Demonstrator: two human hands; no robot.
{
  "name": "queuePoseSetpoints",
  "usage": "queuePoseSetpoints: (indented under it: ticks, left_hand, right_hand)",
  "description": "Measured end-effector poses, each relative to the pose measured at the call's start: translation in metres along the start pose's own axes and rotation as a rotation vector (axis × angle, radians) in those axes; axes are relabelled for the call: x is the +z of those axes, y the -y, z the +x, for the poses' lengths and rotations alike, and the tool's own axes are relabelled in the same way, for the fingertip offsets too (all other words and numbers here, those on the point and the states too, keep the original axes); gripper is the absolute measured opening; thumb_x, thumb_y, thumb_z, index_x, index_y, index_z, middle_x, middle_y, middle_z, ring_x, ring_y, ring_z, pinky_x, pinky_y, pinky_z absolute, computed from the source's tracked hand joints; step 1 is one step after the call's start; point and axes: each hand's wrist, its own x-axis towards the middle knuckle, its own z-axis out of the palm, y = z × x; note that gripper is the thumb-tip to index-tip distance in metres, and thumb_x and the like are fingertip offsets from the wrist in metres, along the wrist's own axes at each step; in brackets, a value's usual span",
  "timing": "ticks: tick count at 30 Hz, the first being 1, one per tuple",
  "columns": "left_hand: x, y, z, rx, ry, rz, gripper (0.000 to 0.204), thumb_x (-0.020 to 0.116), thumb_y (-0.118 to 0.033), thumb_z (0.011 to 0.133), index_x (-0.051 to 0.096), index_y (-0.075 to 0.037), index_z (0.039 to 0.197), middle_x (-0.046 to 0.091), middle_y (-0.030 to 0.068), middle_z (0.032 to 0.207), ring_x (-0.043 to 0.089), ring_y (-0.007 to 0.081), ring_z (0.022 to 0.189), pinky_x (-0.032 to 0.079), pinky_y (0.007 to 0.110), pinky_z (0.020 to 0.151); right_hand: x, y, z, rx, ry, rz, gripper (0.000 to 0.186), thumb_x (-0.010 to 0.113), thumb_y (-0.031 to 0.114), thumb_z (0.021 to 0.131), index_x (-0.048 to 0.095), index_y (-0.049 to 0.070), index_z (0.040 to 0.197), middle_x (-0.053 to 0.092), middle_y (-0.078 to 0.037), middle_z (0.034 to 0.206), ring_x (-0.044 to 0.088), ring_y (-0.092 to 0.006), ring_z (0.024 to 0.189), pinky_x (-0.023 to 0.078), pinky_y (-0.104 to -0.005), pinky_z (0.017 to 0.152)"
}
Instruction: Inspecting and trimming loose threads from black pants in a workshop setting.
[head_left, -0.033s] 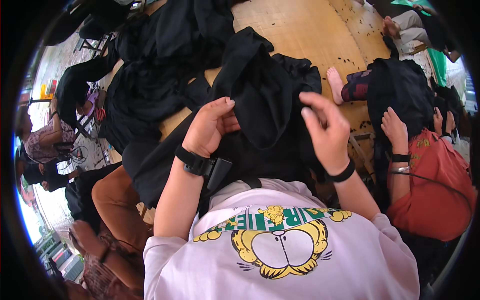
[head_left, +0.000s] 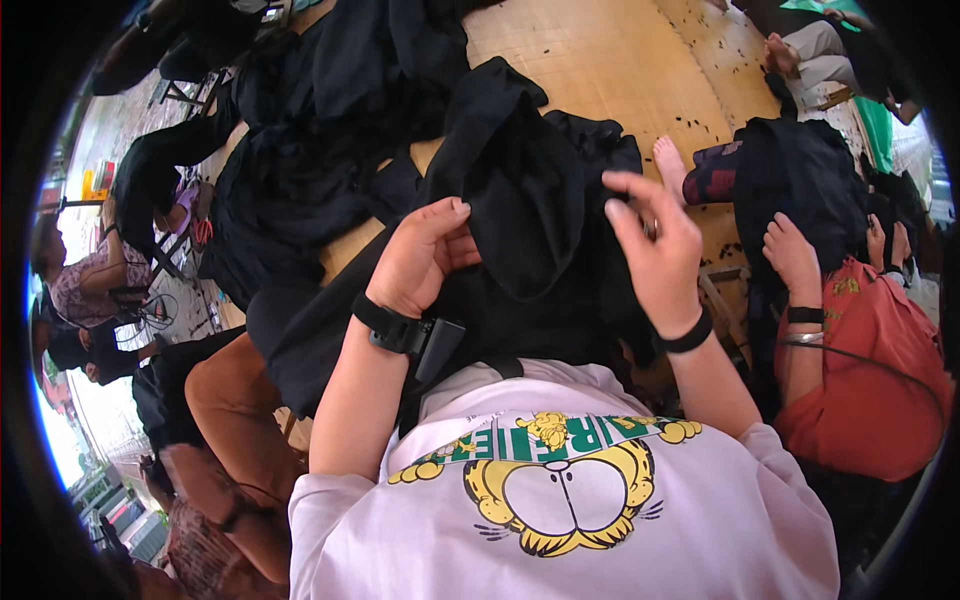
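Note:
A black cloth garment (head_left: 525, 190) lies bunched across my lap, with a loose fold raised in the middle. My left hand (head_left: 428, 245), a black strap and small box on its wrist, grips the left edge of this fold between thumb and fingers. To the right of the fold is my right hand (head_left: 655, 250), a black band on its wrist. Its thumb and forefinger are curled toward each other near the cloth; anything between them is too small to make out. A small shiny ring-like piece shows among its fingers.
More black cloth (head_left: 290, 190) is heaped ahead and left on the tan floor mat (head_left: 590, 60), which is dotted with dark specks. At right sits a person in a red top (head_left: 865, 370) with dark cloth on the lap. Other people sit along the left.
My right hand has shifted slightly up, its fingers now less blurred. My left hand and the cloth stay nearly still. At lower left, another person's arm has moved.

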Motion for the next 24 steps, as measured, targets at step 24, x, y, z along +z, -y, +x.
queuePoseSetpoints:
  ticks: [24]
  left_hand:
    - [0.006,-0.015,-0.049,0.072,0.094,-0.099,0.013,0.056,-0.006,0.094,0.069,-0.006,0.096,0.070,0.0007,0.096,0.066,0.0127,0.090,0.050,0.029,0.089]
  right_hand:
    - [0.043,-0.003,0.141,0.503,0.658,0.485,0.017,0.071,0.009,0.089,0.070,0.005,0.105,0.069,0.000,0.091,0.064,-0.0078,0.082,0.051,-0.0231,0.079]
